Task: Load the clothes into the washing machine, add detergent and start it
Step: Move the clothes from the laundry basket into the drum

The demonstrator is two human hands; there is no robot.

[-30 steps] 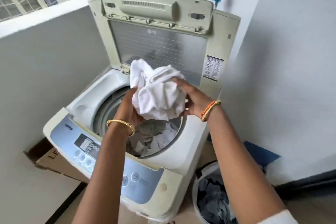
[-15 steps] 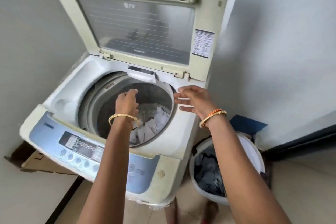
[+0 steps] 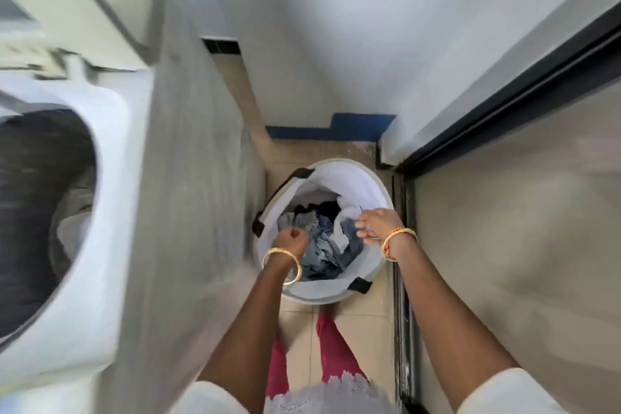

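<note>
The white laundry basket (image 3: 364,175) stands on the floor to the right of the washing machine (image 3: 127,151). It holds a pile of grey, blue and white clothes (image 3: 324,242). My left hand (image 3: 289,241) hovers over the left side of the pile with its fingers loosely curled, holding nothing that I can see. My right hand (image 3: 376,223) is over the right side with its fingers spread and relaxed, close to a white garment (image 3: 347,212). The machine's drum opening (image 3: 37,185) is blurred at the left, and pale laundry (image 3: 72,215) shows inside it.
The machine's grey side panel (image 3: 191,161) stands close against the basket. A white wall (image 3: 336,44) with a blue strip at its foot (image 3: 336,131) is behind, and a dark door track (image 3: 401,245) runs along the right. My legs in red trousers (image 3: 331,346) stand on the beige tiles.
The white bundle I held over the drum has been let go into the machine. Both hands have left the drum and moved right and down over the basket; the view has swung down.
</note>
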